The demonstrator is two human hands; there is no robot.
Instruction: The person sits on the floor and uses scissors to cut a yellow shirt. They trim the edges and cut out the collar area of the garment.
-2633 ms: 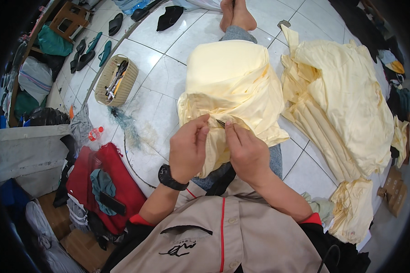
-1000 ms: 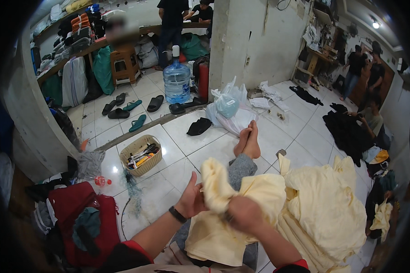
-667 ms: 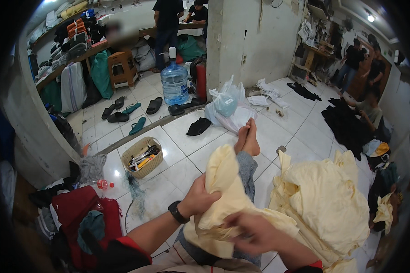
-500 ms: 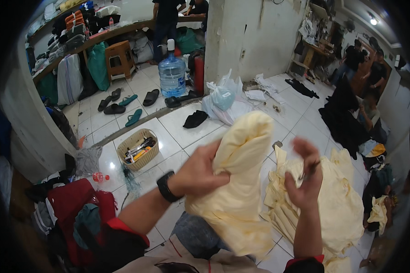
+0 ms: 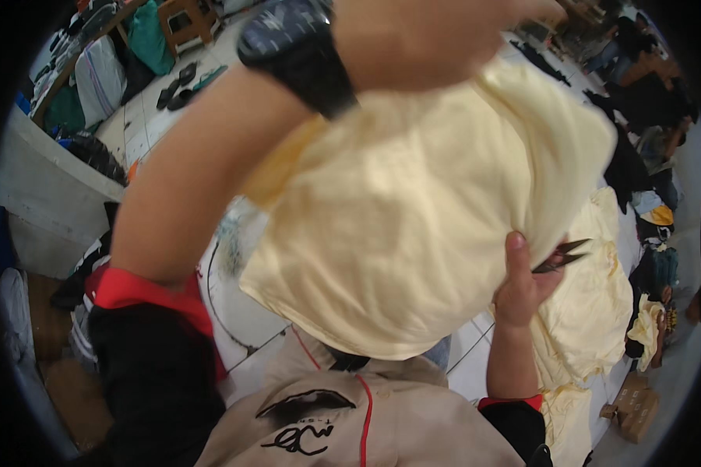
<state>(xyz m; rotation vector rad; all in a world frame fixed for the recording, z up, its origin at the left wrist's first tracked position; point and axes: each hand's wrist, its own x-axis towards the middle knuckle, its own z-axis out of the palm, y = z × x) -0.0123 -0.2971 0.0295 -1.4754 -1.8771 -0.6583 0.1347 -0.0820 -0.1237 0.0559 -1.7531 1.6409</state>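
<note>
A cream garment [image 5: 397,218] hangs spread in front of me, a little blurred, filling the middle of the view. My left hand [image 5: 436,35] is raised at the top edge, closed on the garment's upper part; its fingers are smeared by motion, and a black watch [image 5: 288,47] shows on that wrist. My right hand [image 5: 526,284] is closed on the garment's right side, thumb on the cloth, and also holds dark metal snips [image 5: 561,261], blades pointing right.
More cream cloth [image 5: 584,335] lies at the right beside a cardboard box [image 5: 635,409]. Sacks [image 5: 101,82], slippers [image 5: 183,78] and a stool [image 5: 183,27] are at the upper left, past a concrete wall [image 5: 47,194]. People [image 5: 623,43] are at the far upper right.
My left hand has risen sharply to the top of the view, and the bundled garment now hangs spread wide. My right hand, apart from it half a second ago, now grips it. The view tilts further down.
</note>
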